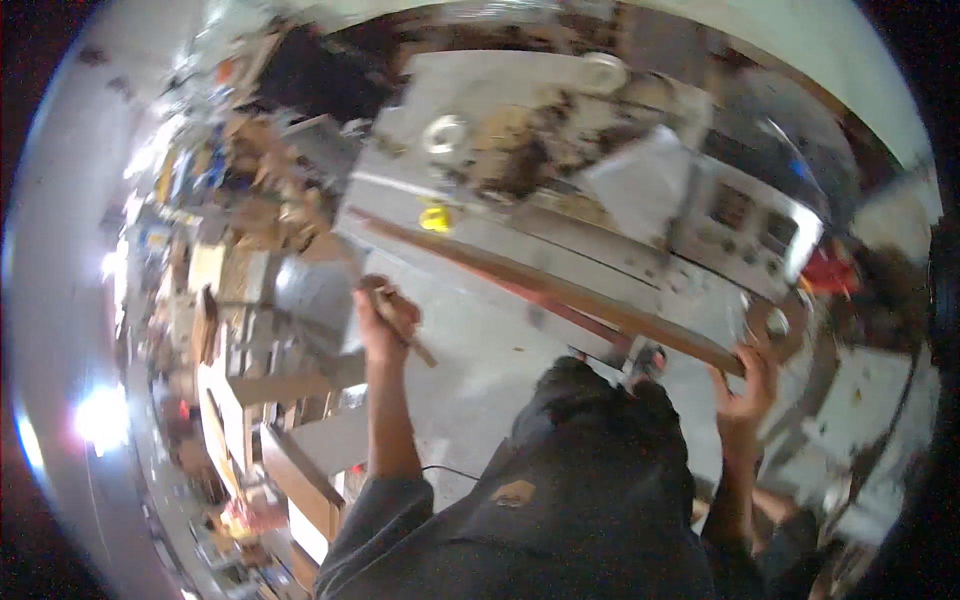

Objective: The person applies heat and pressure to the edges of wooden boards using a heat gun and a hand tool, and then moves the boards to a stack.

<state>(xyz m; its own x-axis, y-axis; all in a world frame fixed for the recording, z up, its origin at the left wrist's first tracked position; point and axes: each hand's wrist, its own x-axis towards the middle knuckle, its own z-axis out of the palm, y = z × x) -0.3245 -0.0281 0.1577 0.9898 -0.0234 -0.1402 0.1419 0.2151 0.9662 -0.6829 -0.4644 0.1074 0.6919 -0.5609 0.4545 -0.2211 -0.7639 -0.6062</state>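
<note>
A long narrow wooden strip (pixel 560 290) lies slanted along the front of a big grey woodworking machine (pixel 560 170). My right hand (pixel 748 385) grips the strip's near end at the right. My left hand (pixel 385 318) is raised over the grey floor at the left and is closed around a short thin wooden stick (pixel 405 335) that points down to the right. My dark-sleeved forearms and dark trousers fill the lower middle of the view.
Sawdust and offcuts cover the machine's top, with a control panel (pixel 750 225) at its right. Stacked boards and wooden frames (pixel 290 440) crowd the left side. A red object (pixel 825 272) sits beyond the machine's right end. A thin cable (pixel 450 470) lies on the floor.
</note>
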